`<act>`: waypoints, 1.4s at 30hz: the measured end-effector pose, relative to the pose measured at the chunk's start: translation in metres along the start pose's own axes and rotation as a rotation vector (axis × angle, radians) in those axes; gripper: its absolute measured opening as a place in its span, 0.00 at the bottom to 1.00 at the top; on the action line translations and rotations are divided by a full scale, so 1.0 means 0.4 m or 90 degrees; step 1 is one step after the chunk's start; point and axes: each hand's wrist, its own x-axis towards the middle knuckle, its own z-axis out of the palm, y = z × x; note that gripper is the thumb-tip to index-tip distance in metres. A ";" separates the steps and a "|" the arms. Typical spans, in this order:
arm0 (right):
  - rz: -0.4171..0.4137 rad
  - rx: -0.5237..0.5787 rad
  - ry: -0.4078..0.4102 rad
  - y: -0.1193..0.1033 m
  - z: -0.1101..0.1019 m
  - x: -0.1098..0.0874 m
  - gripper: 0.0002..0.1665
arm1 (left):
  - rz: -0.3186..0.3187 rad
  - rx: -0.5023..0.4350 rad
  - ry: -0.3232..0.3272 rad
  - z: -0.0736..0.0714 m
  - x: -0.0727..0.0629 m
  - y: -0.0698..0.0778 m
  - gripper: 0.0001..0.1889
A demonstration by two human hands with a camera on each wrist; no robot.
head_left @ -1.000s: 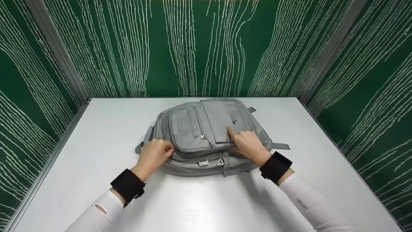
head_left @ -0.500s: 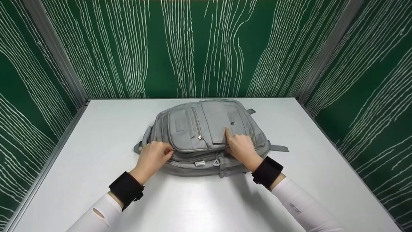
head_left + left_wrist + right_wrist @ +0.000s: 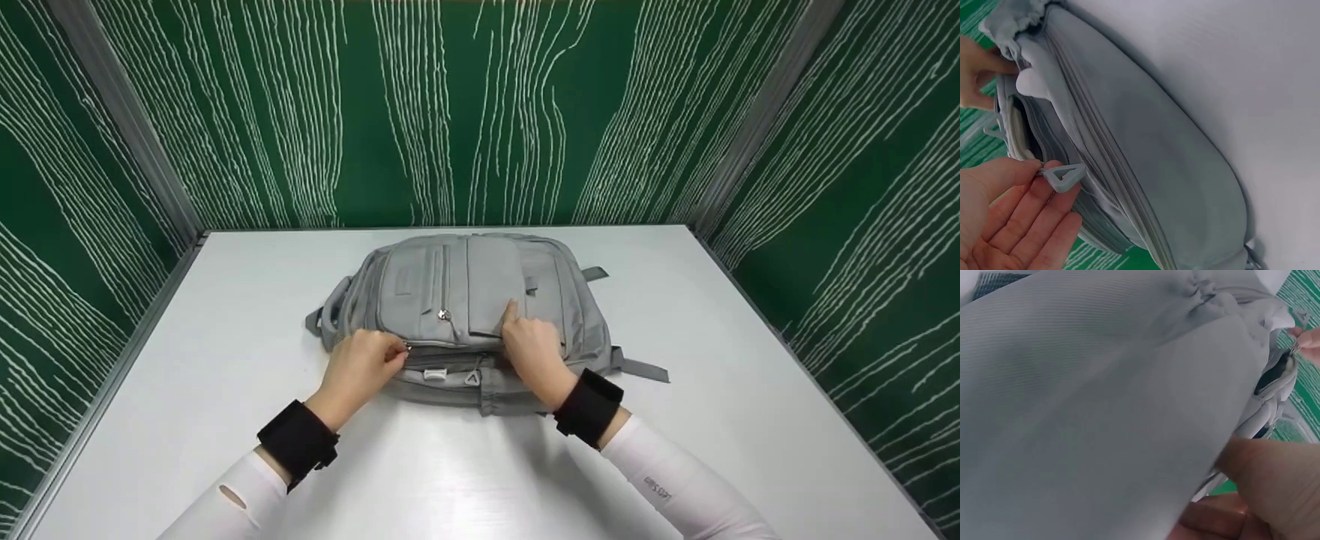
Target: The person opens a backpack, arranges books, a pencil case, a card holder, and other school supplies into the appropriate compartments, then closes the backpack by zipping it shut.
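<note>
A grey backpack (image 3: 495, 277) lies on its back on the white table, its top end to the left. My left hand (image 3: 362, 367) pinches a zipper pull at the near edge of the front pocket. In the left wrist view that grey triangular pull (image 3: 1064, 177) sticks out past the thumb and fingers, beside a gap in the pocket (image 3: 1024, 124). My right hand (image 3: 536, 356) grips the pocket's near edge further right. Its index finger lies on the flap, while its other fingers are hidden in the fold.
A second zipper pull (image 3: 444, 315) hangs on the front pocket. Two straps (image 3: 643, 370) stick out at the right end. White table surface (image 3: 450, 480) surrounds the backpack, and green walls with white lines (image 3: 465, 112) stand behind and at both sides.
The backpack has shifted left and turned slightly, the right hand moving left with it. My left hand stays nearly in place, so the pinched pull now sits further right along the pocket edge.
</note>
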 end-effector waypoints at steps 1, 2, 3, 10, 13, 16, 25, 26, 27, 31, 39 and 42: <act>-0.003 0.008 -0.006 0.000 -0.002 0.000 0.29 | 0.001 -0.002 -0.001 0.001 0.002 0.001 0.03; -0.008 0.024 -0.016 0.003 -0.006 0.000 0.31 | 0.002 -0.004 -0.002 0.001 0.003 0.002 0.03; -0.014 0.046 -0.026 0.010 -0.009 -0.001 0.35 | 0.003 -0.004 -0.002 0.002 0.004 0.002 0.03; -0.019 0.325 -0.128 0.143 -0.033 -0.047 0.50 | 0.005 -0.014 -0.002 0.006 0.006 0.003 0.02; 0.011 0.411 -0.126 0.216 -0.016 -0.083 0.53 | 0.005 -0.014 -0.004 0.007 0.007 0.003 0.03; 0.043 0.426 -0.096 0.277 0.010 -0.119 0.51 | 0.006 -0.014 -0.006 0.008 0.009 0.005 0.04; 0.120 0.502 -0.158 0.305 0.060 -0.153 0.45 | 0.001 -0.016 -0.018 0.011 0.013 0.013 0.02; 0.128 0.502 -0.155 0.299 0.063 -0.152 0.45 | 0.000 -0.017 -0.021 0.012 0.013 0.016 0.02; 0.134 0.501 -0.148 0.293 0.065 -0.151 0.44 | -0.001 -0.018 -0.023 0.013 0.014 0.019 0.02; 0.140 0.498 -0.125 0.277 0.071 -0.147 0.43 | 0.005 -0.021 -0.030 0.021 0.017 0.035 0.03; 0.140 0.504 -0.120 0.266 0.068 -0.152 0.44 | 0.026 -0.036 -0.051 0.056 0.031 0.086 0.03; 0.140 0.508 -0.116 0.262 0.068 -0.154 0.43 | 0.036 -0.039 -0.062 0.072 0.038 0.108 0.04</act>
